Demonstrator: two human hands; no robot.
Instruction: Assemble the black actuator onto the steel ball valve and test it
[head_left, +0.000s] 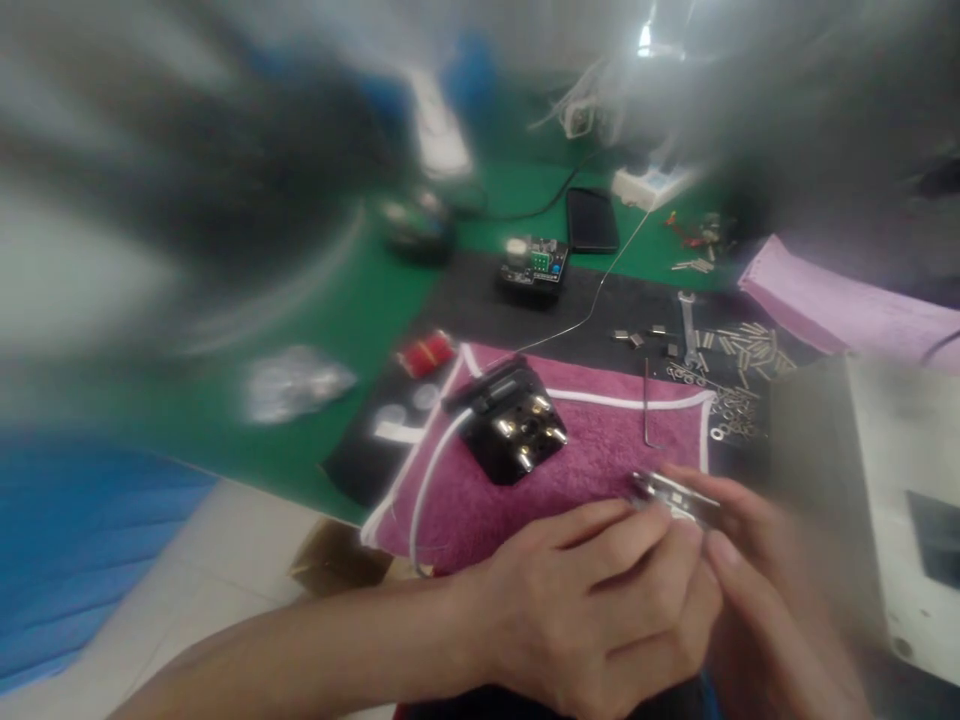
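Both hands meet at the lower right, over the near edge of a pink cloth point(592, 455). Between them is a flat, shiny metal part point(675, 495) whose exact kind I cannot make out. My left hand point(607, 590) reaches across from the left, its fingers curled against the part. From the right, my right hand point(757, 560) pinches it with thumb and fingers. A black square device point(517, 430) with several brass-coloured posts lies on the cloth, left of my hands. Just beyond my hands rests a thin hex key point(647, 405).
Small metal spacers point(750, 350), nuts and a wrench point(688, 325) lie on the black mat at right. A circuit board point(534, 262) and a phone point(592, 220) sit farther back. A whitish box point(862, 480) stands right. A red spool point(427, 353) and plastic bag point(296, 385) lie left.
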